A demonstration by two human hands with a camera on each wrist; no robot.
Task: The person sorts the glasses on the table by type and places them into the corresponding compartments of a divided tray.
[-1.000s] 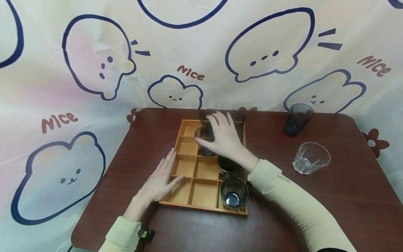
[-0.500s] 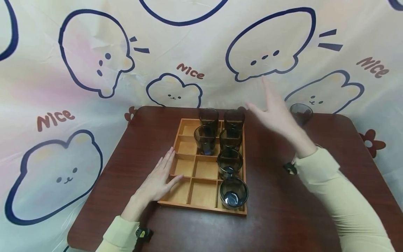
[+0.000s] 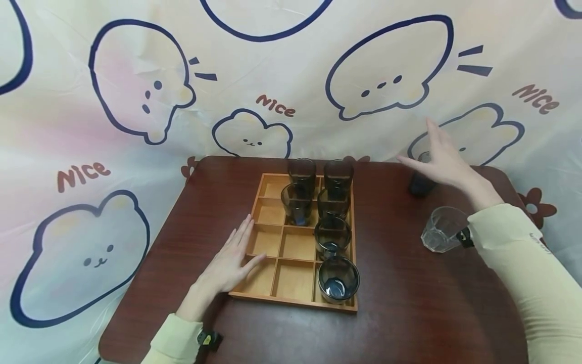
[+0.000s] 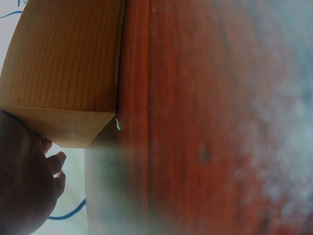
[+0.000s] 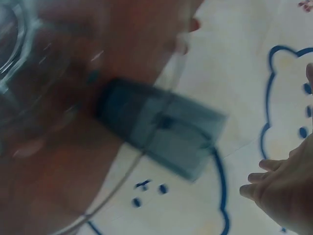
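Observation:
My left hand (image 3: pixel 225 263) rests along the left side of a wooden divided tray (image 3: pixel 291 302), fingers straight and thumb spread over the near compartments. In the left wrist view its fingertips (image 4: pixel 57 164) show beside the tray's corner. Smoky dark glasses stand in the tray: several down the right column, such as the nearest glass (image 3: pixel 338 279), and two in the middle column's far compartments. My right hand (image 3: pixel 447 159), empty with fingers extended, overlaps a tall dark glass (image 3: pixel 420 185) at the back right. That dark glass (image 5: pixel 161 127) appears whole in the right wrist view.
A clear faceted glass (image 3: pixel 440 233) stands on the brown table (image 3: pixel 391 313), under my right wrist in the head view. The tray's left column (image 3: pixel 265 240) holds no glasses. A printed curtain (image 3: pixel 291 65) hangs behind the table's far edge.
My right hand has moved from above the far glasses in the tray, rightward to the dark glass at the back right. The left hand has stayed at the tray's side.

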